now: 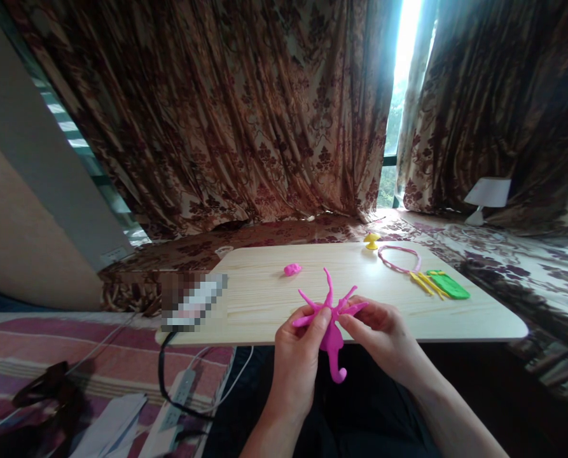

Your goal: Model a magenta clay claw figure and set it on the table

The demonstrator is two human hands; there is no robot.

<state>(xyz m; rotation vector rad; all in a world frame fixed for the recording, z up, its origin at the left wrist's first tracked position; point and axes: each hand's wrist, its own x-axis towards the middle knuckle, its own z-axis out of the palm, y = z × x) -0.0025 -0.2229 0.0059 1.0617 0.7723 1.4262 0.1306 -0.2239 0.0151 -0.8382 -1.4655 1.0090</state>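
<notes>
A bright pink modelling-clay figure (332,340) with several thin pointed limbs and a curled tail is held over the near edge of the table. My left hand (297,346) grips it from the left, thumb pressed on its middle where the limbs meet. From the right, my right hand (379,327) pinches one of its limbs between thumb and fingers. A small lump of pink clay (292,270) lies on the table beyond my left hand.
On the pale wooden table (255,318) stand a yellow mushroom shape (372,241), a pink twisted ring (383,257), yellow strips (422,285) and a green flat piece (450,286). A blurred-out object (195,302) occupies the left end. A power strip (176,397) lies lower left.
</notes>
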